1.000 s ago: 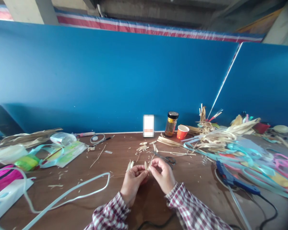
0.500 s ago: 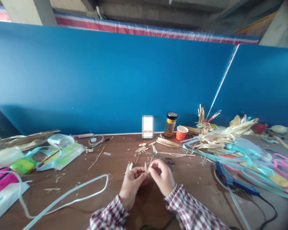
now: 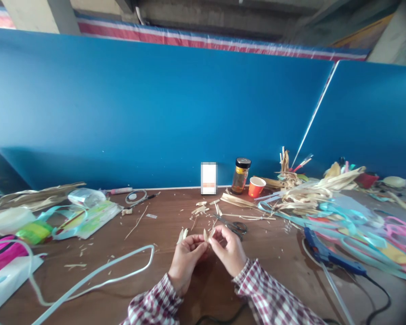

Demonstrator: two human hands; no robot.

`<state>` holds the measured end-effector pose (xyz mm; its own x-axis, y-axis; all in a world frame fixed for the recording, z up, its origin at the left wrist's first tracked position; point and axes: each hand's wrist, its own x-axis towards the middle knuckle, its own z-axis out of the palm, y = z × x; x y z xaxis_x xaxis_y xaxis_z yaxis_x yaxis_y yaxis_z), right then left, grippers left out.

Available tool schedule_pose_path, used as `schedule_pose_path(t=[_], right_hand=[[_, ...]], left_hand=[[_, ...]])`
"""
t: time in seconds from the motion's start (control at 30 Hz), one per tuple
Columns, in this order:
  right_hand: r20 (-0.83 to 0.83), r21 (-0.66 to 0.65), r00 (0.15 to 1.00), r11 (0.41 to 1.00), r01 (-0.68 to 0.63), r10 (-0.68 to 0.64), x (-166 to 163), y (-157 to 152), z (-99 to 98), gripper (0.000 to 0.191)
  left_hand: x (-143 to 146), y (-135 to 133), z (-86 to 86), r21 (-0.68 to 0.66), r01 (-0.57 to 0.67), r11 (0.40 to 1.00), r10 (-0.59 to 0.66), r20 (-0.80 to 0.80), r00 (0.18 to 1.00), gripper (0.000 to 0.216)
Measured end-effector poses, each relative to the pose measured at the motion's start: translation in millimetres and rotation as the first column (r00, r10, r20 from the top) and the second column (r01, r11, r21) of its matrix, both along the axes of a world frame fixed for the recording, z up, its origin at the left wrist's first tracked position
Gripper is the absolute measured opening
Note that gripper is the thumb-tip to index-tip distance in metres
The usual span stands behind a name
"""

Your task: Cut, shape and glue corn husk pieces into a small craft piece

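Observation:
Low over the middle of the brown table, my two hands meet at the fingertips. My left hand [image 3: 186,258] is closed on pale dried corn husk pieces [image 3: 182,235], whose tips poke up beyond its fingers. Between both sets of fingertips stands a small pointed husk piece [image 3: 205,235]. My right hand [image 3: 229,251] pinches at that piece with thumb and forefinger. The fingers hide the lower ends of the husk. Dark-handled scissors [image 3: 238,227] lie just beyond my right hand, among husk scraps [image 3: 201,209].
A blue glue gun [image 3: 331,255] lies at right, before a heap of husks [image 3: 311,194] and ribbons. A lidded jar [image 3: 241,178] and red paper cup [image 3: 256,188] stand at the back. White tubing [image 3: 98,271], a white box [image 3: 10,286] and plastic packets are at left.
My hands stay almost in place, fingertips still together on the small husk piece. The whole view has shifted very slightly.

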<state>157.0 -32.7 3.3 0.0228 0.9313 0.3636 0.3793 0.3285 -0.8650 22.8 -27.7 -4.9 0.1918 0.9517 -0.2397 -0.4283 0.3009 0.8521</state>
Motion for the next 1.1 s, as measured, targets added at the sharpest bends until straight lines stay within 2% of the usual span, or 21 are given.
schedule_pose_path(t=[0.3,0.73,1.1], right_hand=[[0.014,0.015,1.0,1.0,0.02,-0.02,0.4,0.2,-3.1,0.002],[0.077,0.004,0.997,0.999,-0.032,0.032,-1.0,-2.0,3.2,0.006],[0.164,0.013,0.986,0.999,-0.032,0.03,1.4,-0.6,-2.6,0.012]], left_hand=[[0.4,0.4,-0.7,0.013,0.007,1.0,-0.008,0.02,1.0,0.035],[-0.3,2.0,-1.3,0.039,-0.029,0.999,0.029,-0.002,1.0,0.039],[-3.1,4.9,-9.7,0.154,-0.057,0.986,0.08,-0.149,0.986,0.041]])
